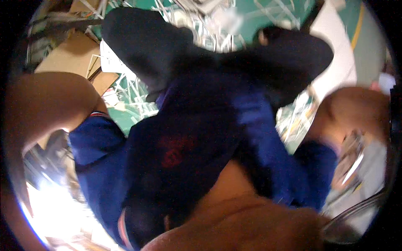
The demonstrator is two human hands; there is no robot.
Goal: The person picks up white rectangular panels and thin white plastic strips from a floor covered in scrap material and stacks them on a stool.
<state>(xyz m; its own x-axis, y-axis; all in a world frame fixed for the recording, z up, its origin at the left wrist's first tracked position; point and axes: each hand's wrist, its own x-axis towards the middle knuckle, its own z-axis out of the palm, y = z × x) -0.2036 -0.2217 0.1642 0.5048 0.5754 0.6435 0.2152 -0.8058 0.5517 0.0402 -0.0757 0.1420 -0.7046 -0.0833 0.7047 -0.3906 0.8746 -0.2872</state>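
Note:
Both of my arms are bent and raised at my sides, and the hands at their ends lie outside the picture. My bare left arm [52,94] comes out of a dark blue short sleeve [94,138] and folds back along the left rim. On the other side, my right arm [351,111] bends the same way toward the right rim. What either hand touches or holds is hidden. Between the arms are my dark blue shirt [188,125], with a small red emblem, and my legs in black trousers [142,42].
Thin white strips and scraps [134,94] litter the green floor [251,25]. Brown cardboard [75,54] lies at the left, a large pale sheet [339,54] at the right. Dark cables [356,211] curve at the lower right. Glare washes out the lower left.

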